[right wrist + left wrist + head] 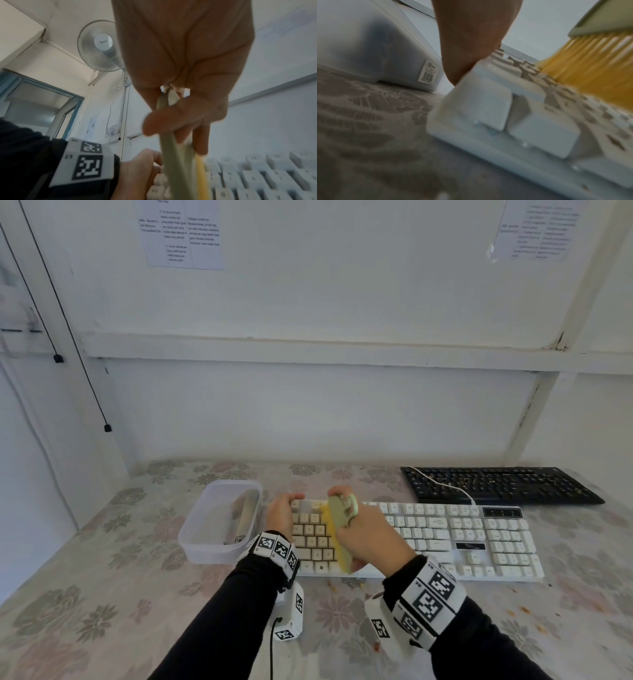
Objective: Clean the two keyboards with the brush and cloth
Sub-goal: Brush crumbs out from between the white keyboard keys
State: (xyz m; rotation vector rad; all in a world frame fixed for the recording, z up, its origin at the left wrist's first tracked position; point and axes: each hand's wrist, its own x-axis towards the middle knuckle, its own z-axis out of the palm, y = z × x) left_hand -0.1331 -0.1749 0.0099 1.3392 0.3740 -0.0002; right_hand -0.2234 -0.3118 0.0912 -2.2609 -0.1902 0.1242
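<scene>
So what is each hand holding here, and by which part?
The right hand grips the brush by its green back, bristles down on the white keyboard. The left hand holds that keyboard's left end, fingers over the far corner.

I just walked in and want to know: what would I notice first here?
Probably the brush with bright yellow bristles, gripped by the right hand over the left end of the white keyboard. The left hand holds that keyboard's left edge, and a black keyboard lies behind.
</scene>
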